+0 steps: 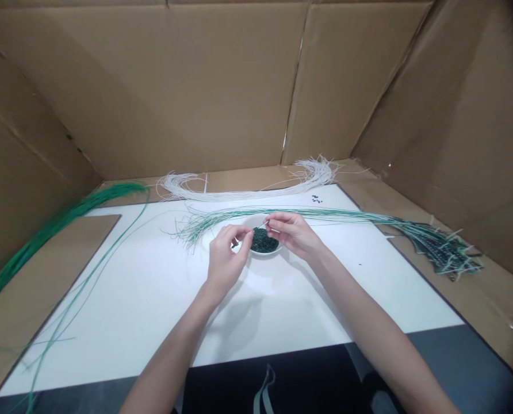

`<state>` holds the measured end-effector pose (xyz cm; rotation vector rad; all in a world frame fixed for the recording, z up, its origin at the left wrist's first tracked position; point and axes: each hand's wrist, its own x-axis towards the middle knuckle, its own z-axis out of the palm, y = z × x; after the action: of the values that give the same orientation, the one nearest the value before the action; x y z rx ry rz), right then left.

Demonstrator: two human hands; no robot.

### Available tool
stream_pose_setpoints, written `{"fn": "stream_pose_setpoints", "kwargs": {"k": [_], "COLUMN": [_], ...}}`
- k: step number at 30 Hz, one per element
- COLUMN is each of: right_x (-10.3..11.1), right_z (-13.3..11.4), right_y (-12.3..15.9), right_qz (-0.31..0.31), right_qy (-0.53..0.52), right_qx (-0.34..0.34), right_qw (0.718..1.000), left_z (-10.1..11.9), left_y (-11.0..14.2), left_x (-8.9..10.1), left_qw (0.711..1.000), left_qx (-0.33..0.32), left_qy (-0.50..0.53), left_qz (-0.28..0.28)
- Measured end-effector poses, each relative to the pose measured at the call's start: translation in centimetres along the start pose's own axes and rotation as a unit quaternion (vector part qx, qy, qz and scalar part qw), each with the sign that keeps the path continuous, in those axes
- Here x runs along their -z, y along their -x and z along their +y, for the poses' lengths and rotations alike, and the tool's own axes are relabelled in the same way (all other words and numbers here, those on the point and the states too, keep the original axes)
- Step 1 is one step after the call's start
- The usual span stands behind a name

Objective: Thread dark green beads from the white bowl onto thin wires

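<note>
Both hands work over a white bowl (pixel 267 254) filled with small dark green beads (pixel 264 241). My left hand (pixel 229 256) is at the bowl's left rim, thumb and forefinger pinched together; whatever sits between the tips is too small to make out. From the right, my right hand (pixel 294 234) comes over the bowl with its fingers closed on a thin white strand (pixel 263 224), whose end points toward the left fingertips. Just behind the hands lies a bundle of thin green strings (pixel 343 214), its loose ends fanned out at the left.
Beaded ends (pixel 440 247) of the bundle rest on cardboard at the right. A white string bundle (pixel 248 194) curves along the back. Long green strings (pixel 62 230) lie at the left. Several loose beads (pixel 316 199) dot the white board (pixel 153 322). Cardboard walls (pixel 230 86) surround the table.
</note>
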<state>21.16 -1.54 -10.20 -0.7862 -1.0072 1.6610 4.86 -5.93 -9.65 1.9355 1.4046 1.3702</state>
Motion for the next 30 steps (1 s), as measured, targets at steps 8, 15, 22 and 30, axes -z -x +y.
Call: {"fn": "stream_pose_setpoints", "kwargs": {"k": [8, 15, 22, 30], "right_x": [0.11, 0.21, 0.51, 0.14], "right_z": [-0.04, -0.29, -0.22, -0.61], "right_y": [0.02, 0.11, 0.06, 0.27], "right_qz": [0.001, 0.020, 0.019, 0.027], "right_qy": [0.046, 0.090, 0.153, 0.206], "right_qx": [0.037, 0.071, 0.118, 0.127], "right_qw": [0.998, 0.993, 0.981, 0.970], "left_z": [0.16, -0.01, -0.08, -0.10], "left_y": [-0.07, -0.11, -0.09, -0.11], "left_x": [0.05, 0.03, -0.03, -0.03], "left_qw": [1.000, 1.000, 1.000, 1.000], "left_qx": [0.001, 0.005, 0.017, 0.018], "left_qy": [-0.005, -0.017, -0.018, -0.013], "left_qz": [-0.002, -0.005, -0.006, -0.004]}}
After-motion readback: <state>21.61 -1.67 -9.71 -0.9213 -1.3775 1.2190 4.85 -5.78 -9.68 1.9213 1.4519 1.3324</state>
